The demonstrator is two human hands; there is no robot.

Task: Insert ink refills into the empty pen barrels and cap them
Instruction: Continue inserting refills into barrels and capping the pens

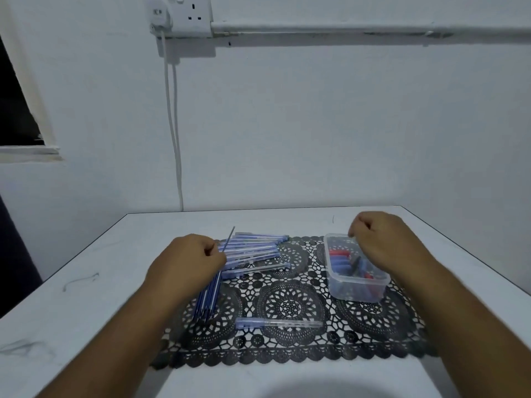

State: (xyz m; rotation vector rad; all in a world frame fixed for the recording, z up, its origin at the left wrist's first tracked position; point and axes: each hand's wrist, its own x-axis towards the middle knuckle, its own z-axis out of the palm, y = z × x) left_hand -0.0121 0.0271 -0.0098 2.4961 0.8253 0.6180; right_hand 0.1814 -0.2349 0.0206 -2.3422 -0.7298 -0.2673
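My left hand (188,261) pinches a thin ink refill (230,237) that sticks up and away from the fingers. Under that hand lies a bundle of blue refills (208,297) on the black lace mat (290,354). Behind it is a pile of clear pen barrels (255,248). One barrel (278,323) lies alone near the mat's front. My right hand (382,242) hovers with curled fingers over a clear plastic tub (356,285) of blue and red caps; whether it holds anything is hidden.
The mat lies on a white table (86,311) set against a pale wall. A socket with a hanging white cable (175,124) is on the wall behind. The table's right edge runs close past the tub.
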